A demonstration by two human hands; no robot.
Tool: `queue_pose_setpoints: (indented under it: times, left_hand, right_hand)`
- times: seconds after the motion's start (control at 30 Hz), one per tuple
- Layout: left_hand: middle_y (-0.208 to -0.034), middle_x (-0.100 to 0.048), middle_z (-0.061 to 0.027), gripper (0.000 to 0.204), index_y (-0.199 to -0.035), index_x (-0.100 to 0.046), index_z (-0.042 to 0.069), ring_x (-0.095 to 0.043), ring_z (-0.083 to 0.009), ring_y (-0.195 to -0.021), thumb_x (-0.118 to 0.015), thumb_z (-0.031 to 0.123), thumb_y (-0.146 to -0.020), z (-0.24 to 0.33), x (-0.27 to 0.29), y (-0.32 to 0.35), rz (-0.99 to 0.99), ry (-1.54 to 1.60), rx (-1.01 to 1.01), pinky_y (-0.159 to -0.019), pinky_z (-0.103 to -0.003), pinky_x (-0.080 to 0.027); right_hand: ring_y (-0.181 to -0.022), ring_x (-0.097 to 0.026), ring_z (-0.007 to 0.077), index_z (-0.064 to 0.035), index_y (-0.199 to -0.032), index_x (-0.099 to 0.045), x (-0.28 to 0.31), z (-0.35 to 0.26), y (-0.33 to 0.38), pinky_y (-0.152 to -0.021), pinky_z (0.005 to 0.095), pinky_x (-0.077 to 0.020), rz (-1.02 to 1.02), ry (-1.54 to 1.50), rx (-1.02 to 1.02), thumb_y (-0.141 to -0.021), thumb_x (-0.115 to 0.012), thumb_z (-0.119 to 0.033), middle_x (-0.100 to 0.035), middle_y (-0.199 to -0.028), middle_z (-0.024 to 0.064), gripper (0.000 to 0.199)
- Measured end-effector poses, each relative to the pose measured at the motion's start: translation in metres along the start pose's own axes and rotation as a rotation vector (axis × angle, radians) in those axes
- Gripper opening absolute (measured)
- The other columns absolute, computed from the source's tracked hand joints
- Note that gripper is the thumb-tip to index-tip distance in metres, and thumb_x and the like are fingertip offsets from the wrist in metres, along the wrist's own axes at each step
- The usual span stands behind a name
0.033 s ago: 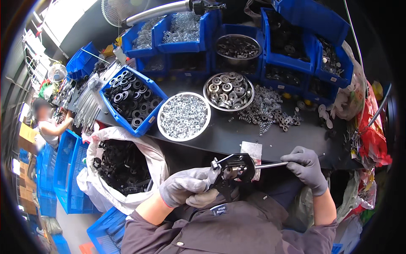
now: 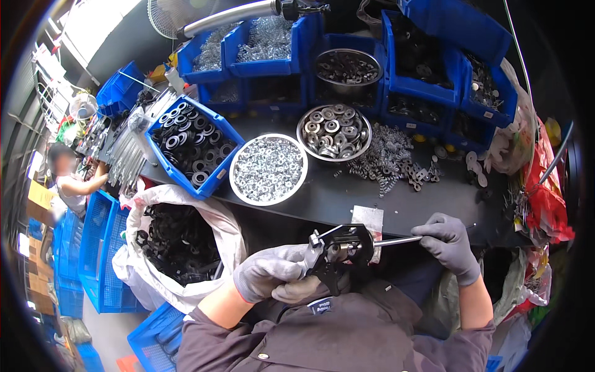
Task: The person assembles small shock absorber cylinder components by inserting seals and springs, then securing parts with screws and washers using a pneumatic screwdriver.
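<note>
Black, open-framed metal assembly with silvery inner parts (image 2: 348, 243): held just below and right of the frame's centre
Assembly's left end: angular silver metal piece (image 2: 315, 249)
Assembly's right end: round black plate (image 2: 368, 243), seen nearly edge-on
Straight, slender silver metal rod (image 2: 398, 241): right of the plate, left end meeting it, right end tilted slightly upward

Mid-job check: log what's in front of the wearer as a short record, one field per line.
Left hand: gray-gloved, gripping a black mechanism
Right hand: gray-gloved, pinching a metal rod
Rod's left end: at the mechanism
On bench: white-rimmed bowl of small silver parts, steel bowl of round metal parts, loose springs
Left of the bowls: blue bin of rings
Left of left hand: white sack of black parts
</note>
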State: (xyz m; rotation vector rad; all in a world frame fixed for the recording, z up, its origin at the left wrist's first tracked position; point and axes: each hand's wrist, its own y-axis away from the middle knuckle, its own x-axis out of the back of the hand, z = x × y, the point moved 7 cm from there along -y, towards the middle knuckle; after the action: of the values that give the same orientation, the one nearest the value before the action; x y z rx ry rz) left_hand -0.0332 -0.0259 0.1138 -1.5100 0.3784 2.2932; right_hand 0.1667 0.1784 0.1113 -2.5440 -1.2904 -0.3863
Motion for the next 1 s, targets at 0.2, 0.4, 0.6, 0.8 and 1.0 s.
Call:
queue_pose_setpoints:
  times: [0.2, 0.4, 0.6, 0.8, 1.0]
  left_hand:
    - [-0.061, -0.046, 0.0010, 0.066, -0.142, -0.040, -0.005, -0.040, -0.0037, -0.045, -0.067, 0.031, -0.094, -0.006, 0.000, -0.004, 0.005, -0.005, 0.084, -0.040, -0.020, -0.029]
    - [-0.062, -0.047, -0.0002, 0.055, -0.134, -0.045, -0.005, -0.039, -0.0043, -0.046, -0.065, 0.028, -0.095, -0.007, 0.000, -0.005, 0.009, -0.026, 0.115, -0.039, -0.021, -0.029]
    - [-0.062, -0.046, -0.0007, 0.051, -0.129, -0.048, -0.002, -0.039, -0.0051, -0.046, -0.067, 0.031, -0.095, -0.003, -0.002, -0.009, 0.005, -0.036, 0.163, -0.042, -0.022, -0.028]
    - [-0.059, -0.049, -0.0018, 0.074, -0.141, -0.038, -0.013, -0.044, -0.0061, -0.044, -0.071, 0.029, -0.090, 0.001, 0.010, -0.007, 0.074, -0.107, 0.168, -0.038, -0.021, -0.033]
    - [-0.058, -0.047, -0.0013, 0.068, -0.140, -0.040, -0.012, -0.043, -0.0064, -0.044, -0.069, 0.028, -0.091, -0.001, 0.014, -0.007, 0.052, -0.100, 0.208, -0.038, -0.020, -0.033]
  right_hand:
    - [-0.070, -0.056, 0.0077, -0.0042, -0.105, -0.078, 0.005, 0.011, 0.010, -0.062, 0.0221, -0.0426, -0.001, -0.001, -0.019, -0.082, -0.079, -0.008, -0.062, -0.081, 0.0012, 0.024]
    - [-0.066, -0.055, 0.0074, -0.0039, -0.105, -0.078, 0.005, 0.018, 0.018, -0.059, 0.0226, -0.0408, -0.157, -0.153, -0.145, -0.085, -0.078, -0.014, -0.062, -0.073, 0.0008, 0.023]
    - [-0.065, -0.056, 0.0101, -0.0027, -0.103, -0.077, 0.007, 0.009, 0.028, -0.059, 0.0243, -0.0414, 0.005, 0.068, 0.029, -0.083, -0.077, -0.009, -0.062, -0.072, 0.0029, 0.022]
    - [-0.062, -0.053, 0.0113, -0.0017, -0.104, -0.076, -0.003, 0.011, 0.042, -0.057, 0.0262, -0.0409, -0.043, 0.008, -0.090, -0.083, -0.074, -0.006, -0.061, -0.069, 0.0043, 0.022]
    - [-0.064, -0.058, 0.0146, -0.0031, -0.106, -0.076, -0.012, 0.005, 0.049, -0.059, 0.0281, -0.0453, 0.039, 0.135, 0.019, -0.081, -0.074, -0.002, -0.063, -0.073, 0.0062, 0.026]
